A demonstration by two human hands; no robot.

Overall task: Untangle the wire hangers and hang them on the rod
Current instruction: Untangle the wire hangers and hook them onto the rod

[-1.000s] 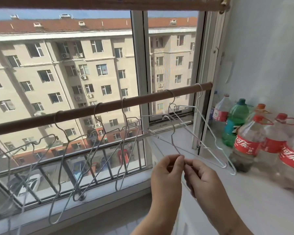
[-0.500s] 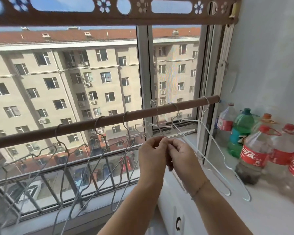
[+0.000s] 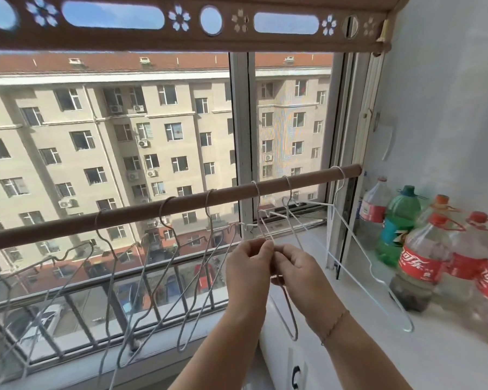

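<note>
A brown wooden rod (image 3: 181, 205) runs across the window, rising to the right. Several grey wire hangers (image 3: 141, 266) hang from it on the left and middle. Further right, white wire hangers hang by their hooks; the rightmost one (image 3: 358, 249) slopes down toward the sill. My left hand (image 3: 250, 266) and my right hand (image 3: 296, 270) meet below the rod, both pinching the wire of one white hanger (image 3: 289, 313), whose hook is over the rod and whose lower loop dangles under my right hand.
Several plastic bottles (image 3: 419, 263), red-labelled and one green, stand on the white sill (image 3: 364, 347) at the right. The window frame post (image 3: 241, 136) is behind the rod. A metal railing (image 3: 76, 299) runs outside below. A brown cut-out valance (image 3: 181, 32) spans the top.
The hanger I hold now has its hook over the rod, between the grey hangers and the other white ones; a second ago it was held lower and free. Both hands rose toward the rod.
</note>
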